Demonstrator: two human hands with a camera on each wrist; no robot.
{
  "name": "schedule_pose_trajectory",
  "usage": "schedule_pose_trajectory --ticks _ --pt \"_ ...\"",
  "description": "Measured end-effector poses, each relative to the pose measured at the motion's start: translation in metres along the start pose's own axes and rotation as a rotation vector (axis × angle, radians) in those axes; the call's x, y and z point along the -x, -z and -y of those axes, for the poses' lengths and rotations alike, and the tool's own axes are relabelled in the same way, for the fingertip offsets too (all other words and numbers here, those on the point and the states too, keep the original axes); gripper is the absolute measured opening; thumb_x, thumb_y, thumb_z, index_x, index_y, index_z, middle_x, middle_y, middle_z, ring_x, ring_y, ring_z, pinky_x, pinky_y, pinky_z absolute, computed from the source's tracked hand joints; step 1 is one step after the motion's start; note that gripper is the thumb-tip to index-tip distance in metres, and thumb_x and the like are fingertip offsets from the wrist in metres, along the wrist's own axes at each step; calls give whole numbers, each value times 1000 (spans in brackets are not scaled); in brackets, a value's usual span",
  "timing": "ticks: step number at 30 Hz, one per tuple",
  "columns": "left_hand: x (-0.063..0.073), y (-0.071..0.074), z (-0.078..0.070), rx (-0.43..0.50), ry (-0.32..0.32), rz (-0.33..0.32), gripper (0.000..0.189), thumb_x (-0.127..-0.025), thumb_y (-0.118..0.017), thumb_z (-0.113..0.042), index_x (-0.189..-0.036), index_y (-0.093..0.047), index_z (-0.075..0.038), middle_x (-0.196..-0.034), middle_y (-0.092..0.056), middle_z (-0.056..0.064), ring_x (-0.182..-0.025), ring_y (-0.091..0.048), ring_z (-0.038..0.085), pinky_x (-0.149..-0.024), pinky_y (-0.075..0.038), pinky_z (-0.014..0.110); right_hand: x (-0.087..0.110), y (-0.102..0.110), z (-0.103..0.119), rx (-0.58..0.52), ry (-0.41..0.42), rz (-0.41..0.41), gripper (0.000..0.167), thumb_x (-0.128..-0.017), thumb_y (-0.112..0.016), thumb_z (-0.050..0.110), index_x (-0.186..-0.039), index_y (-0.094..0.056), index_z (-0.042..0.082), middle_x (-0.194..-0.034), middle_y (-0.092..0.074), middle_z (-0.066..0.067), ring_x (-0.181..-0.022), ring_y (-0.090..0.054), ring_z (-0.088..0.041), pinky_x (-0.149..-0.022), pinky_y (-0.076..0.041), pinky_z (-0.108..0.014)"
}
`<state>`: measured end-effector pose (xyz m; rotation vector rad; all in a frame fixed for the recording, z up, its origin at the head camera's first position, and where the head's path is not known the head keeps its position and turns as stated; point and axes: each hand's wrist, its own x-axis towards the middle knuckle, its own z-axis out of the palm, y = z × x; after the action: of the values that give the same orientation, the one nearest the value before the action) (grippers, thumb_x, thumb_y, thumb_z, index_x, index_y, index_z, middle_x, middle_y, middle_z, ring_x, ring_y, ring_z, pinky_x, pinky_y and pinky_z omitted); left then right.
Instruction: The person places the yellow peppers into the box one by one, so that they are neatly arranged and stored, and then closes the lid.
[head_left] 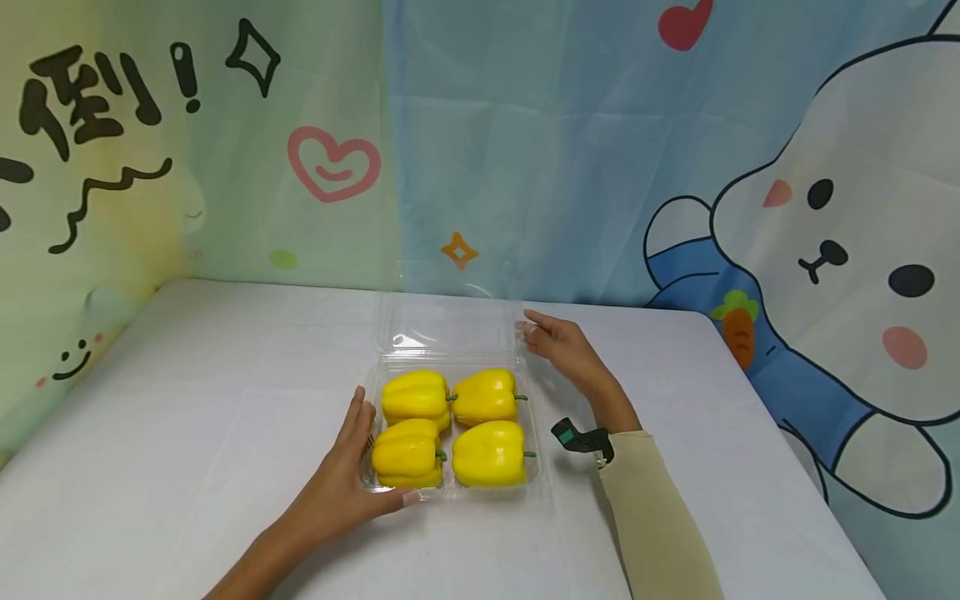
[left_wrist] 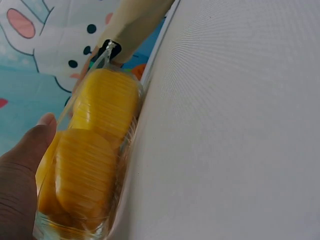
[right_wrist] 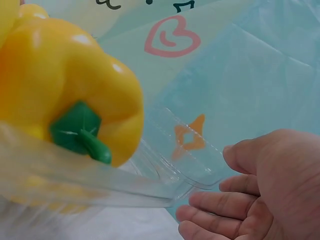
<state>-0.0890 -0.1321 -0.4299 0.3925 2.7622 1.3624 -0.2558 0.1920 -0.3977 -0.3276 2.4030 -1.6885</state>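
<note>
In the head view a clear plastic clamshell box (head_left: 447,492) lies on the table with its lid (head_left: 450,321) raised at the back. Several yellow bell peppers (head_left: 489,454) with green stems sit in its base in two rows. My left hand (head_left: 352,471) spans the box's front left corner, fingers straight along the side and thumb at the front edge. The left wrist view shows that thumb (left_wrist: 37,142) against the clear wall. My right hand (head_left: 558,342) is at the lid's right edge. In the right wrist view its fingers (right_wrist: 220,205) are loosely extended beside the lid's corner.
A white-covered table (head_left: 187,400) bears the box. Behind it hangs a printed cloth backdrop (head_left: 525,167) with hearts and a cartoon rabbit, close to the table's back edge. A black band (head_left: 581,437) sits around my right wrist, next to the beige sleeve (head_left: 660,517).
</note>
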Motion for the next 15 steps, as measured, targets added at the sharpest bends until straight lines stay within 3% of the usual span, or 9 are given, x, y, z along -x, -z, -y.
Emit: schedule_pose_trajectory --ticks 15 --pt "0 0 0 -15 8 -5 129 -68 -82 -60 -156 -7 -3 -162 7 7 -144 -14 36 -109 -22 58 6 -1 17 14 40 -15 57 -104 -48 27 -152 -30 3 -154 -34 -12 -135 -40 -28 -105 -37 -41"
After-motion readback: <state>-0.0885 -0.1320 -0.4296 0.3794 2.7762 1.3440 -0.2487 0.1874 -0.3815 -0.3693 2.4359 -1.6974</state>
